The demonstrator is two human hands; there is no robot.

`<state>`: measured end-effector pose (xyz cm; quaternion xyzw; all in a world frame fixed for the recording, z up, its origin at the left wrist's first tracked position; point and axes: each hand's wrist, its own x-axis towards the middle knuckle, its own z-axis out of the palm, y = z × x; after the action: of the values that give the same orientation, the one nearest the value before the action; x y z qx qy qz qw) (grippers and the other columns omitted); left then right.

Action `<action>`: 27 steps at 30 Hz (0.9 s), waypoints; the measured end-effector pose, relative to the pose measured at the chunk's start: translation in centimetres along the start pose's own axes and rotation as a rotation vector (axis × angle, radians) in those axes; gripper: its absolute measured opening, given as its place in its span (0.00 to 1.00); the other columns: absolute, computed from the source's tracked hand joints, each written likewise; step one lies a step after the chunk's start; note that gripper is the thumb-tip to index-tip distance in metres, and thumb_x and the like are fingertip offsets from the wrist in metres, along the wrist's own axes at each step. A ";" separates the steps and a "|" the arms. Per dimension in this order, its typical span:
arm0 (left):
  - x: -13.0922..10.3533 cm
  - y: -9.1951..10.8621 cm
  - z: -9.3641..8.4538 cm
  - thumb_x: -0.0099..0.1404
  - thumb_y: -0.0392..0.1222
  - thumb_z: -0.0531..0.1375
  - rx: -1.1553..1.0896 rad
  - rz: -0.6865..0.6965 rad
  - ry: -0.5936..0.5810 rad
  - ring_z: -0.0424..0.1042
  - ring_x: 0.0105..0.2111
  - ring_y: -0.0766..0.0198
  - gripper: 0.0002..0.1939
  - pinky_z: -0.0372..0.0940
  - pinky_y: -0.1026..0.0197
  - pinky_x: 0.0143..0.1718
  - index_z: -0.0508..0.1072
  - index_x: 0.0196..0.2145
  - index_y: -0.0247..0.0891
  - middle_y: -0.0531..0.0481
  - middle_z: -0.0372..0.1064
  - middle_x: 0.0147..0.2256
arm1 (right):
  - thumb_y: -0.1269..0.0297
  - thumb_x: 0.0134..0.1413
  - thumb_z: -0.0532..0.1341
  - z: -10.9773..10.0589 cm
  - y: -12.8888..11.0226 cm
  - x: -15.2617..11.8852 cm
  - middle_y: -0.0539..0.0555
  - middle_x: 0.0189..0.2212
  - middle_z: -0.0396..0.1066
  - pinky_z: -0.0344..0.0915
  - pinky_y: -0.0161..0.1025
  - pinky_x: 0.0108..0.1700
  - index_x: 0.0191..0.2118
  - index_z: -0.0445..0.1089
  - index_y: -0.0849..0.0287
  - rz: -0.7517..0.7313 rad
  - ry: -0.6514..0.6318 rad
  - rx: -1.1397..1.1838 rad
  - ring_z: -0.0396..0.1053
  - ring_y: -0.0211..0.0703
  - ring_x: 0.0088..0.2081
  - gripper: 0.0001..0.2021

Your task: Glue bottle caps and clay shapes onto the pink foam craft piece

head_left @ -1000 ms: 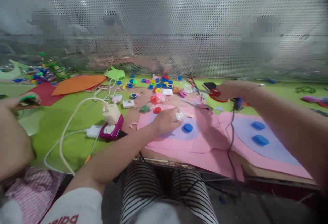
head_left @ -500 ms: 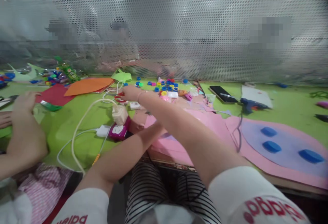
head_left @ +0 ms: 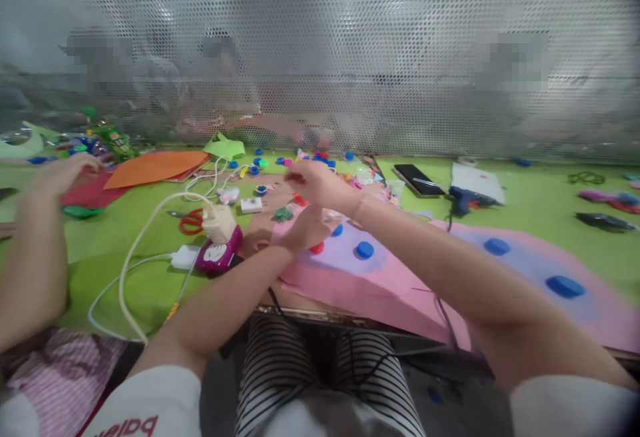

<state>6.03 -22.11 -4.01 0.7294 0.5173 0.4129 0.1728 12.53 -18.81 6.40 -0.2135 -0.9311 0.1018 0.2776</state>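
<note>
My right hand [head_left: 323,184] is above the pink paper shape [head_left: 345,287], its fingers curled; whatever they hold is hidden. Just below it, and partly covered by it, is my left hand [head_left: 310,227], whose fingertips I cannot make out. On the paper's lavender patch lie a blue bottle cap [head_left: 365,249] and a red cap [head_left: 317,248] close to my left hand. A small crumpled green piece [head_left: 283,214] rests to the left of both hands. Red-handled scissors [head_left: 191,222] lie on the green table, further left.
A purple power adapter [head_left: 217,255] with a white plug [head_left: 220,224] and cables stands left of my forearm. To the right are a phone [head_left: 419,180], a blue glue gun [head_left: 467,200] and another pink shape with blue caps [head_left: 565,286]. A co-worker's arm [head_left: 40,244] reaches in from the left.
My right hand has let go of the red scissors and moved right, over the pink paper beside my left hand. The scissors now lie on the table. The view has shifted slightly.
</note>
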 end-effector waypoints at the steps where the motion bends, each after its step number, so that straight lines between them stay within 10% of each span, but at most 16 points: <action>1: 0.1 0.2 -0.1 0.60 0.43 0.57 0.008 0.020 -0.009 0.68 0.43 0.55 0.16 0.63 0.52 0.45 0.68 0.44 0.35 0.44 0.69 0.41 | 0.76 0.47 0.52 -1.2 0.7 -1.9 0.54 0.29 0.68 0.57 0.34 0.35 0.30 0.68 0.62 0.033 0.064 -0.005 0.63 0.38 0.31 0.08; 5: 0.1 1.1 -0.3 0.57 0.42 0.58 0.039 0.076 -0.031 0.68 0.42 0.53 0.15 0.62 0.52 0.44 0.67 0.42 0.34 0.42 0.70 0.40 | 0.70 0.52 0.53 -3.0 4.1 -9.0 0.51 0.24 0.65 0.54 0.35 0.31 0.29 0.65 0.61 0.261 0.187 -0.064 0.60 0.37 0.27 0.05; 9: -0.3 1.8 -0.3 0.56 0.40 0.58 0.051 0.079 -0.033 0.69 0.40 0.55 0.12 0.62 0.54 0.42 0.68 0.40 0.36 0.43 0.71 0.38 | 0.65 0.56 0.51 -1.7 5.6 -12.6 0.50 0.24 0.64 0.55 0.35 0.31 0.28 0.63 0.60 0.359 0.001 0.154 0.61 0.37 0.27 0.08; 27: -0.8 2.3 -0.1 0.56 0.38 0.57 0.059 0.176 -0.216 0.67 0.34 0.62 0.10 0.61 0.60 0.36 0.67 0.38 0.36 0.49 0.69 0.34 | 0.67 0.56 0.51 -0.5 5.3 -14.5 0.49 0.25 0.60 0.58 0.36 0.32 0.30 0.60 0.60 0.238 -0.049 0.449 0.59 0.36 0.28 0.05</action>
<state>7.25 -23.78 -2.73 0.8170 0.4415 0.3301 0.1692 25.57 -20.65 -1.69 -0.2522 -0.8598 0.3433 0.2814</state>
